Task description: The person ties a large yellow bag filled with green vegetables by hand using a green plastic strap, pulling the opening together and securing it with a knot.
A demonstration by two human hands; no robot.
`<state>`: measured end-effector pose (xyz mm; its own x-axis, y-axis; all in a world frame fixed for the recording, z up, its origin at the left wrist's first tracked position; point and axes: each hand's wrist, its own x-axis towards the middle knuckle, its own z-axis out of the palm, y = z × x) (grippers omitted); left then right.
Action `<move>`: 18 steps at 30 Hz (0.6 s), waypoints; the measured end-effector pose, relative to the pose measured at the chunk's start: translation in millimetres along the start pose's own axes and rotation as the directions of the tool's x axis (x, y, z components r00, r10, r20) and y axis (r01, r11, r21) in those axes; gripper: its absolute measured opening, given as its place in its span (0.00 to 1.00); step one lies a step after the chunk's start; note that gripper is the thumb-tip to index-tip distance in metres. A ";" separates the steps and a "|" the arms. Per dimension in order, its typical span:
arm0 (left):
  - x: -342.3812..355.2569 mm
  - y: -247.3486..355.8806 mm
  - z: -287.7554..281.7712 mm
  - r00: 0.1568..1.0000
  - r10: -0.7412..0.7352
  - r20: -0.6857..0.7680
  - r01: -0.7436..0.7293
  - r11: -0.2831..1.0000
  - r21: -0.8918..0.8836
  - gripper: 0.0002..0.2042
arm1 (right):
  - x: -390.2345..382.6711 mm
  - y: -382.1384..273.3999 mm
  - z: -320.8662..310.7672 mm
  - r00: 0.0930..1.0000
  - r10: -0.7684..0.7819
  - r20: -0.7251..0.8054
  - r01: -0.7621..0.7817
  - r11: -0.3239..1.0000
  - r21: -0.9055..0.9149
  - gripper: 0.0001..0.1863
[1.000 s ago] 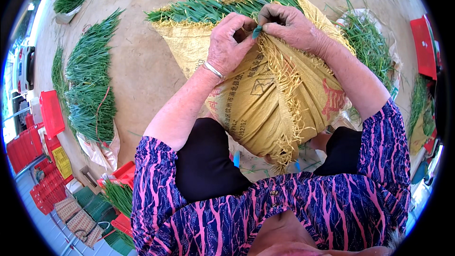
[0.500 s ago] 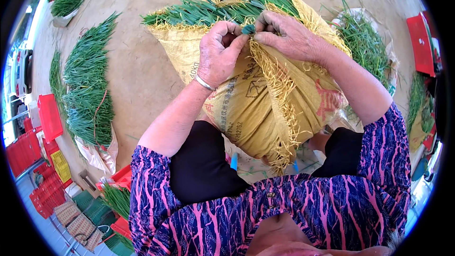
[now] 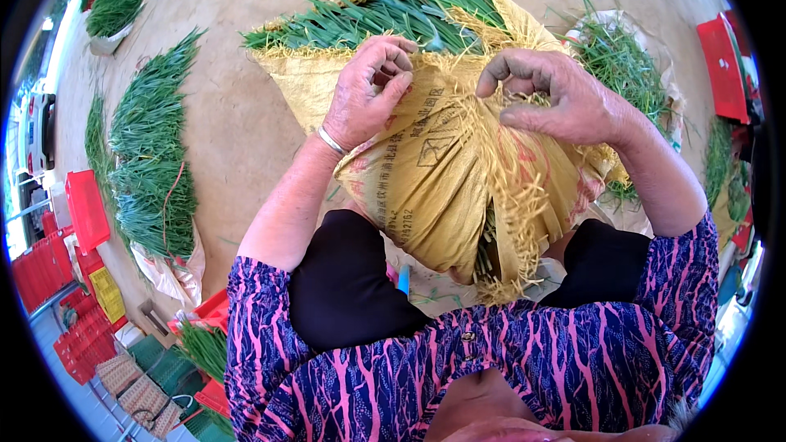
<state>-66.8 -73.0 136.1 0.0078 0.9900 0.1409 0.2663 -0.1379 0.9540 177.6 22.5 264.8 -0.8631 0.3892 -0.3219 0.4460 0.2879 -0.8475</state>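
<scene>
Sack (image 3: 426, 172) of woven yellow plastic lies across your lap, stuffed with green stalks (image 3: 385, 20): bulky, soft, frayed. Left hand (image 3: 368, 90) seems curled on a fold; right hand (image 3: 557, 98) pinches loose threads.

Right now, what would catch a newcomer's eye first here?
A yellow sack stuffed with green stalks fills the middle, both hands on its frayed top: left hand, right hand. More greens lie spread on the ground at left, near red crates.
</scene>
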 end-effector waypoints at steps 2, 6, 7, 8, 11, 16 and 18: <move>6.7 9.2 6.9 0.999 -0.028 0.040 0.024 0.995 0.096 0.09 | -12.5 -0.7 -3.1 0.996 0.006 0.088 -0.004 1.000 -0.018 0.16; 2.1 2.2 -3.4 0.989 -0.040 0.143 -0.009 0.945 0.327 0.14 | -34.2 36.0 -12.6 0.972 -0.047 0.231 0.064 0.996 -0.067 0.15; -3.6 2.8 -7.2 0.985 -0.087 0.149 0.032 0.940 0.340 0.16 | -46.2 52.2 -18.5 0.966 0.016 0.260 0.026 0.987 -0.158 0.15; -7.7 10.5 -13.7 0.985 -0.100 0.144 0.046 0.939 0.341 0.16 | -66.7 66.8 -23.4 0.966 0.096 0.240 -0.053 0.982 -0.180 0.15; -11.5 10.4 -16.1 0.974 -0.142 0.179 0.086 0.953 0.292 0.17 | -150.8 166.4 -21.4 0.923 0.366 0.116 -0.239 0.786 -0.571 0.11; 7.0 20.2 -5.5 0.944 -0.171 0.282 0.093 0.959 0.268 0.15 | -343.4 411.3 52.9 0.578 0.691 -0.434 -0.788 0.335 -0.516 0.21; 9.9 36.1 -2.2 0.906 -0.214 0.366 0.063 0.922 0.382 0.15 | -362.4 418.1 77.1 0.301 0.785 -0.541 -0.952 0.214 -0.219 0.23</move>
<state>-59.3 -68.2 172.6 0.3029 0.9371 -0.1734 0.6145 -0.0530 0.7871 658.6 -65.7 -5.4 0.2186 0.8168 -0.5339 0.9690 -0.1170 0.2177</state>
